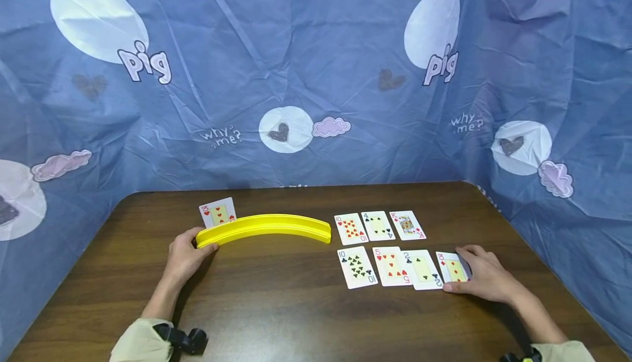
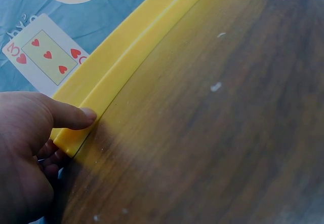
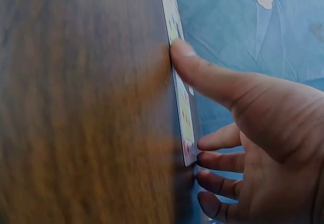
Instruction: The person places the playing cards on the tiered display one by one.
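Observation:
At the left, my left hand [image 1: 186, 258] grips the near end of a curved yellow card holder [image 1: 276, 225], thumb over its front edge. A three of hearts [image 2: 48, 54] stands upright at that end, its lower part hidden by the holder. On the right, my right hand [image 1: 486, 276] spans the three of diamonds [image 1: 451, 269], with the thumb at its lower edge and the fingertips [image 3: 205, 144] at its right side. This card lies at the end of the front row, beside the two of clubs [image 1: 421, 270].
The front row also has a ten of clubs [image 1: 357, 267] and a five of hearts [image 1: 392, 266]. Behind lie a ten of hearts [image 1: 351, 228], a four of spades [image 1: 377, 226] and a king of diamonds [image 1: 407, 225]. A blue printed cloth [image 1: 316, 77] hangs around the wooden table [image 1: 276, 307].

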The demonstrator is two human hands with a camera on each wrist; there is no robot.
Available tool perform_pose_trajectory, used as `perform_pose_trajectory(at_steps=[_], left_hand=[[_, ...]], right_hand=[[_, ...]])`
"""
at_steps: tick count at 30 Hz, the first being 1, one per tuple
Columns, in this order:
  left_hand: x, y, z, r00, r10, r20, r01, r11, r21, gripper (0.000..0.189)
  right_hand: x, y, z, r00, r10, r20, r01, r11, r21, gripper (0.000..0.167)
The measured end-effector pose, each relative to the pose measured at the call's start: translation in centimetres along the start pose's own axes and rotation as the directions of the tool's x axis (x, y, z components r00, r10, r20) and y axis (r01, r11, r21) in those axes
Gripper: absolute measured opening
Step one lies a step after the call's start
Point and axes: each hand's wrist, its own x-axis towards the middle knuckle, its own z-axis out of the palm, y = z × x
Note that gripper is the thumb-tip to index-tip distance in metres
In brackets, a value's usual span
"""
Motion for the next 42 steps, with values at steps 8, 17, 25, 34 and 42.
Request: perform_pose_trajectory(at_steps=[8, 17, 25, 34, 42], left_hand=[[0.07, 0.0, -0.01, 1.0, -0.015, 0.004, 0.015, 1.0, 0.003, 0.042], [0.07, 0.05, -0.04, 1.0, -0.005, -0.015, 0.005, 1.0, 0.005, 0.04], [0.03, 0.05, 0.0, 1.0, 0.0, -0.012, 0.0, 1.0, 0.008, 0.039], [-0.06, -0.05, 0.09, 1.0, -0.005, -0.003, 0.005, 1.0, -0.002, 0.039], [-0.03, 0.07, 0.04, 1.0, -0.019, 0.007, 0.019, 1.0, 0.0, 0.04]], right_hand=[[0.08, -0.31, 0.08, 1.0, -0.01, -0.022, 0.009, 1.0, -0.013, 0.092], [0.57, -0.68, -0.29, 0.999, 0.037, 0.004, -0.037, 0.999, -0.023, 0.098], [0.64, -0.57, -0.07, 0.998, 0.061, 0.017, -0.061, 0.998, 0.026, 0.104], [0.43, -0.4, 0.1, 0.997, 0.072, -0.042, -0.072, 0.997, 0.01, 0.103], [0.31, -0.32, -0.42, 0.994, 0.105, -0.009, -0.105, 0.994, 0.02, 0.096]])
